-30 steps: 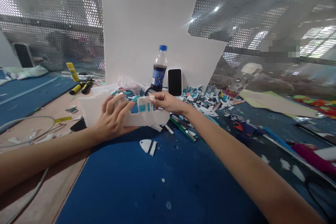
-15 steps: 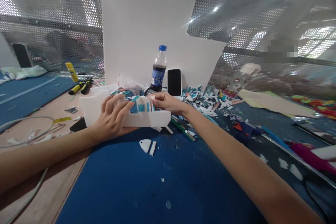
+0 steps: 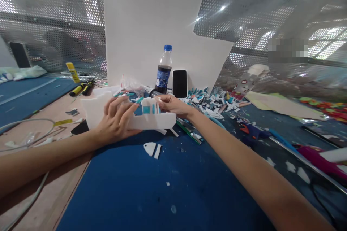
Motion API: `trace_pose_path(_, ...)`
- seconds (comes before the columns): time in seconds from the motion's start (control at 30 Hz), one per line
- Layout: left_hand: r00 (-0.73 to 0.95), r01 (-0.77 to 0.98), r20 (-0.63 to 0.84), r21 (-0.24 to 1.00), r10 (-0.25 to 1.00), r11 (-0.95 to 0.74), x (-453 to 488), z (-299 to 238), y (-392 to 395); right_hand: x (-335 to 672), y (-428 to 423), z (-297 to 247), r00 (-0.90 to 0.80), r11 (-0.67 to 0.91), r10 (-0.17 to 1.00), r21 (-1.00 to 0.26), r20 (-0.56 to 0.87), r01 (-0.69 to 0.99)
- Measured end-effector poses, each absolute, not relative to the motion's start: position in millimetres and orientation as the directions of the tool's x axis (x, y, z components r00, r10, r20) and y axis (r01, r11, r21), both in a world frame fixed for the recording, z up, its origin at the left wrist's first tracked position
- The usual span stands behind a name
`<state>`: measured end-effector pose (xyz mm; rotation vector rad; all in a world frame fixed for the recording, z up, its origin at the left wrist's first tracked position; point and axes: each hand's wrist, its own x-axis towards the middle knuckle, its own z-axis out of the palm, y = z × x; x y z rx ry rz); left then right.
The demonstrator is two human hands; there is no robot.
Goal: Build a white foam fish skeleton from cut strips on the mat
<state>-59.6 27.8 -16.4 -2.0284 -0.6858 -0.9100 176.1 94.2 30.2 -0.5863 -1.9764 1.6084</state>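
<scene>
A white foam model (image 3: 154,121), shaped like a boat, rests on the blue work mat (image 3: 130,187). My left hand (image 3: 116,115) grips its near side, fingers curled over the top edge. On the model stands a small white foam piece (image 3: 149,107) with blue window-like patches. My right hand (image 3: 169,104) pinches the right end of that piece; the fingertips partly hide it. In front of the model lie a rounded white foam offcut (image 3: 149,148) with a small hole and a narrow white strip (image 3: 157,151).
Behind stand a cola bottle (image 3: 163,75) and a phone (image 3: 180,83). A heap of foam scraps (image 3: 208,101) lies to the right, near a green cutter knife (image 3: 189,132). Further right is a blue glue gun (image 3: 252,131). Yellow-black pliers (image 3: 81,88) and a cable (image 3: 40,187) are left.
Both hands keep their holds on the model and the small foam piece. The view has shifted very slightly; otherwise little differs.
</scene>
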Motion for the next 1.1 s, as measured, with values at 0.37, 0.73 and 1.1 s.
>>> trace_pose_path(0.37,0.619,0.706,0.776,-0.486,0.118,-0.515,-58.7,-14.1,27.8,175.8,91.5,28.6,-0.765,0.173,0.634,-0.985,0.114,-0.003)
trace_pose_path(0.73,0.610,0.714,0.782,-0.472,0.129,-0.517,-59.3,-15.2,28.8,173.0,85.3,44.7,-0.776,0.317,0.621,-0.942,0.113,0.116)
trace_pose_path(1.1,0.597,0.730,0.789,-0.458,0.147,-0.507,-59.8,-16.2,29.0,173.6,82.0,54.8,-0.735,0.502,0.657,-0.824,0.167,0.262)
